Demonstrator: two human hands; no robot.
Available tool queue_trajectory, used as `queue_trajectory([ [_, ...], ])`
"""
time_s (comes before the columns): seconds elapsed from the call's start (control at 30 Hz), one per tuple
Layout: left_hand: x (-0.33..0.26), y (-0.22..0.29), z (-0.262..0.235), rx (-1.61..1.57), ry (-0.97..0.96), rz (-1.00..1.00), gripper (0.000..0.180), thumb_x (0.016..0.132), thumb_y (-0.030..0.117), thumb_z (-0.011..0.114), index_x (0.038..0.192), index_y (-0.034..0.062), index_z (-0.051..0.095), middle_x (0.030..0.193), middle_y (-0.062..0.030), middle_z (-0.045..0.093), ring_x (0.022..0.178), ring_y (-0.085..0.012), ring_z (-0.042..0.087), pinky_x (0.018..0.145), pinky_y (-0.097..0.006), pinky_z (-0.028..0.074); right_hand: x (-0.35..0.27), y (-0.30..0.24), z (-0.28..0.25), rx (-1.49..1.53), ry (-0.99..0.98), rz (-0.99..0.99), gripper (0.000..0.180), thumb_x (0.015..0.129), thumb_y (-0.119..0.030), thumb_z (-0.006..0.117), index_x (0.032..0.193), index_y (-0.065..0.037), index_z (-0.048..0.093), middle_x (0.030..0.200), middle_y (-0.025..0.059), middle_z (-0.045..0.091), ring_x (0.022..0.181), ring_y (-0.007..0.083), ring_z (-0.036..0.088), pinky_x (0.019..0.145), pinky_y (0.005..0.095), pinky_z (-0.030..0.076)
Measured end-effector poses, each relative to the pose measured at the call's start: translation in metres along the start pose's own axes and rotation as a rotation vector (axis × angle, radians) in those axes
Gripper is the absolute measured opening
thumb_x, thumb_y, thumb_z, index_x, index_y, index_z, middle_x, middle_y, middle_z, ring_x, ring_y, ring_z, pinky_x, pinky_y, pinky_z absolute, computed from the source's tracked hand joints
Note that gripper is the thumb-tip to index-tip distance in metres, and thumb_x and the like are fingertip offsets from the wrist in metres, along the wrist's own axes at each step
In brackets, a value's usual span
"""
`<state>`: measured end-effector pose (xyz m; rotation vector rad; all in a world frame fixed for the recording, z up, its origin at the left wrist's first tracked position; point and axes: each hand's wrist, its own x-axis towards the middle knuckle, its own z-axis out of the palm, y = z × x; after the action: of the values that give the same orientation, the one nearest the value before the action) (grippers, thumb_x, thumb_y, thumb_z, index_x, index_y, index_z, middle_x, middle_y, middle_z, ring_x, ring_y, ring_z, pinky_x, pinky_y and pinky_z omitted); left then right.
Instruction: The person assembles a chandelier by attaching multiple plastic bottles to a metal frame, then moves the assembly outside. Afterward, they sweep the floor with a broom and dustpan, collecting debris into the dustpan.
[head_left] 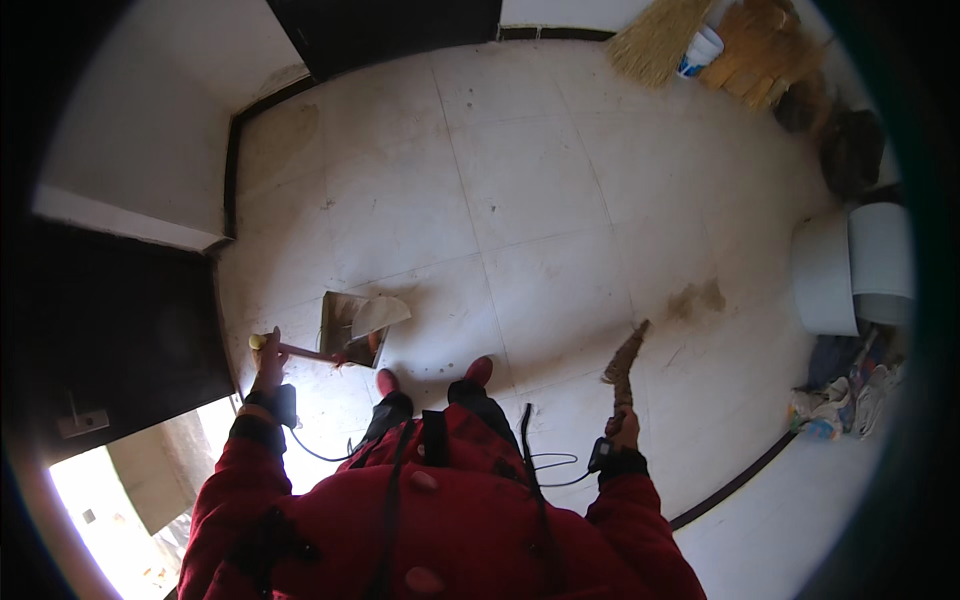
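Observation:
My left hand (268, 362) is closed around the reddish handle of a long-handled dustpan (326, 330); the handle has a yellow end. The squarish pan is beside my feet on the floor, with a pale rounded piece (381, 314) at its right side. What lies inside the pan is too dark to make out. On the other side, my right hand (624, 428) grips a short, worn brown broom (626, 366), its narrow tip pointing away from me. A patch of brown dirt (697, 298) is spread on the tiles to the right of that tip.
Straw brooms (657, 42) and a white bucket (701, 50) stand at the far right wall. Two pale bins (823, 277) are at the right, with crumpled bags and papers (835, 405) beside them. A dark door (115, 325) is on the left.

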<state>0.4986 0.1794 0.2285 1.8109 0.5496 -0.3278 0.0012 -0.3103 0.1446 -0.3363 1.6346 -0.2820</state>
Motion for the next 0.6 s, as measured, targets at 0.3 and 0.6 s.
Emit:
queue_trajectory([
  [0.3,0.006,0.040,0.105,0.119,-0.164,-0.031,0.021,0.074,0.026,0.063,0.080,0.0138,0.048,0.072,0.0022,0.047,0.066,-0.0084,0.045,0.056,-0.024,0.042,0.023,-0.022,0.066,0.036,-0.070,-0.040,0.016,0.070,-0.019,0.054,0.063,-0.012,0.041,0.047,0.0005,0.034,0.034,0.0123,0.035,0.030,0.0250,0.028],
  [0.6,0.041,0.053,0.285,0.248,-0.393,0.092,0.018,0.070,0.021,0.067,0.073,0.0107,0.053,0.058,0.0039,0.045,0.048,-0.0064,0.041,0.043,-0.018,0.036,-0.010,-0.072,0.168,-0.337,-0.270,-0.040,0.031,0.069,-0.015,0.055,0.098,-0.009,0.048,0.049,0.0010,0.038,0.033,0.0110,0.037,0.028,0.0237,0.028],
])
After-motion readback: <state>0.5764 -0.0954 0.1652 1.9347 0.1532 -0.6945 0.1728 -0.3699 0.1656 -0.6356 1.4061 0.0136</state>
